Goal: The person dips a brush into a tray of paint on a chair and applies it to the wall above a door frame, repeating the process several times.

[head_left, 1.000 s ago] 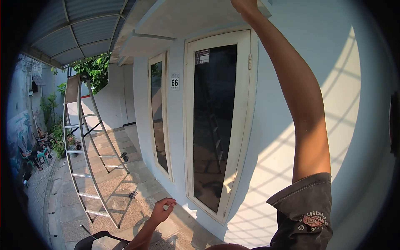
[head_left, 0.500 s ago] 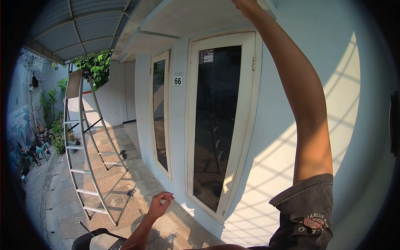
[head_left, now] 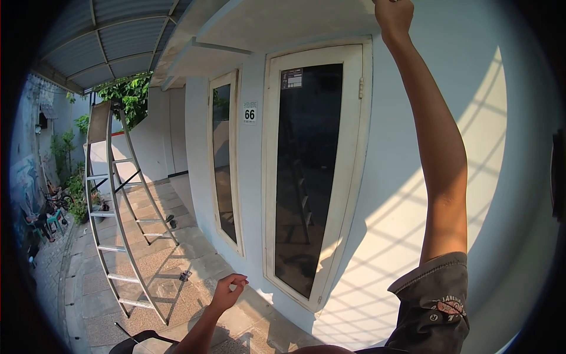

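My right hand [head_left: 395, 16] is raised high at the top edge, beside the underside of the pale overhang [head_left: 259, 26]. Its fingers are closed around something cut off by the frame, which I cannot make out. Low in the middle, my left hand [head_left: 229, 291] hangs over the paving with its fingers curled and thumb near the fingertips; whether anything small is between them cannot be seen. Behind it stand a glass panel in a white frame [head_left: 318, 177] and a narrower one [head_left: 224, 165], with a number plate [head_left: 250, 113] between them on the wall.
An aluminium stepladder [head_left: 121, 248] stands on the paving [head_left: 153, 262] to the left. A dark object with a thin rod [head_left: 138, 341] is at the bottom edge. Farther left, a person [head_left: 41, 218] sits near green chairs and plants. A corrugated roof [head_left: 112, 35] hangs above.
My right hand has moved right and a little lower, so more of it shows. My left hand keeps nearly the same place and curled shape. The view has shifted slightly.
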Demonstrator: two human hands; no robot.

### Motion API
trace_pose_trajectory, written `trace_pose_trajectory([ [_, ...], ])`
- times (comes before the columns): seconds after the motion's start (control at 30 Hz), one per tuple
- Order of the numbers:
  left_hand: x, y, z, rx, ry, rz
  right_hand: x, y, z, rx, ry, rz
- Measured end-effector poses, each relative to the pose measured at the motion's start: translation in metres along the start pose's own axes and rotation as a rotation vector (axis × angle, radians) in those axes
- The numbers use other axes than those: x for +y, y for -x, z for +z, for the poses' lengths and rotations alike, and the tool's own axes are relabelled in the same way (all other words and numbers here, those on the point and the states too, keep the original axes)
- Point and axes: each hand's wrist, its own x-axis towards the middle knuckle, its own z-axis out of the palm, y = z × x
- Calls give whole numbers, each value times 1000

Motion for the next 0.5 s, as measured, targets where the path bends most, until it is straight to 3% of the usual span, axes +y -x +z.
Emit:
trace_pose_trajectory([
  [0.13, -4, -3, -3, -17, 20, 12, 11, 24, 27, -102, 84, -29],
  [0.3, 2, -8, 1, -40, -5, 39, 15, 19, 77, -404, 151, 95],
  [0.43, 1, -10, 3, -30, 32, 67, 19, -3, 112, -453, 193, 115],
  [0.5, -3, -8, 5, -27, 43, 68, 21, -13, 115, -289, 146, 73],
])
